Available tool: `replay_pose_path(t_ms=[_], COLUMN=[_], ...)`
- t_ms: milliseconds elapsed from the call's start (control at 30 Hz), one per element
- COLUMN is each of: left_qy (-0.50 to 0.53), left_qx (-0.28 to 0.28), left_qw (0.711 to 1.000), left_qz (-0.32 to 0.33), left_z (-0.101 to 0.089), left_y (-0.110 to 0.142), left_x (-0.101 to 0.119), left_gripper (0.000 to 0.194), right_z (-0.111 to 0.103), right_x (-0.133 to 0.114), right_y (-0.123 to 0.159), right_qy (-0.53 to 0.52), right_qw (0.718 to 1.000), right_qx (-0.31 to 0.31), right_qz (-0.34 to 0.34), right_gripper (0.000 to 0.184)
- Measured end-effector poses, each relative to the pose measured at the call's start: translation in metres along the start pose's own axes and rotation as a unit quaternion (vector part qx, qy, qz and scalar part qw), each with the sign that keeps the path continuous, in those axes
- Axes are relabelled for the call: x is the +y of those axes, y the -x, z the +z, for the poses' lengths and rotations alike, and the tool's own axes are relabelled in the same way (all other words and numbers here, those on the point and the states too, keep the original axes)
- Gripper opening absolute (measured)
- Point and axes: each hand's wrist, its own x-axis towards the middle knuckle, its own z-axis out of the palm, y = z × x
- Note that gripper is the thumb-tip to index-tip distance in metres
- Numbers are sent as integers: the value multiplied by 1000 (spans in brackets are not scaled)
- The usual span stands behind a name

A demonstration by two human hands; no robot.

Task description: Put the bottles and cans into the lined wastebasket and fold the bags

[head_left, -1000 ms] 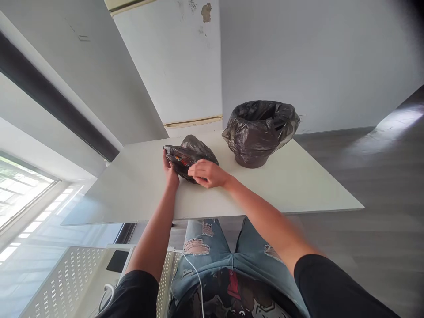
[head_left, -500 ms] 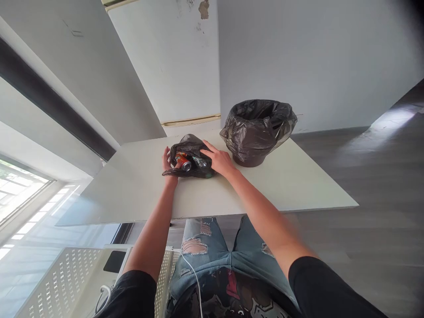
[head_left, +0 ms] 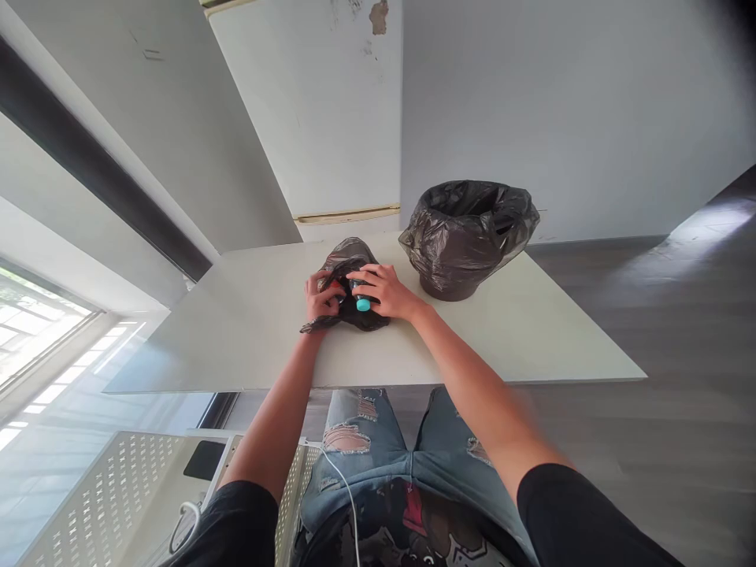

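Observation:
On the white table lies a crumpled black plastic bag (head_left: pixel 353 250), its mouth facing me. My left hand (head_left: pixel 322 296) reaches into the left side of the mouth, its fingers closed round a red drink can (head_left: pixel 336 288) that shows only in part. My right hand (head_left: pixel 387 291) is wrapped round a plastic bottle with a turquoise cap (head_left: pixel 362 304) at the mouth of the bag; the cap points toward me. Most of the bottle's body is hidden by fingers and bag.
A bin (head_left: pixel 452 285) lined with a black bag stands on the table (head_left: pixel 236 331) to the right of my hands. Behind the table is a white fridge (head_left: pixel 319 118). A white perforated rack (head_left: pixel 118 504) with a dark phone-like slab (head_left: pixel 204 459) is at lower left.
My right hand has gone from the bag's right edge to the bottle, whose turquoise cap now shows. My left fingers have closed over the can. The view has shifted slightly.

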Motion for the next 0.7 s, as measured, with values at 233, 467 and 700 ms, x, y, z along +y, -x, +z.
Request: replay_pose_path(t_ms=[233, 467, 700], left_qy=[-23, 3, -9], left_qx=[-107, -58, -81], left_qw=[991, 997, 994], left_qz=[82, 47, 78], left_z=[4, 6, 2], left_y=[2, 1, -2], left_x=[10, 21, 28], left_gripper=[17, 33, 49], right_z=[-9, -9, -1], right_x=[-3, -12, -5], right_y=[3, 0, -1], right_qy=[-103, -156, -194], right_qw=[991, 984, 977], right_qx=[58, 78, 84], right_qz=[59, 37, 29], right_gripper=[31, 25, 36])
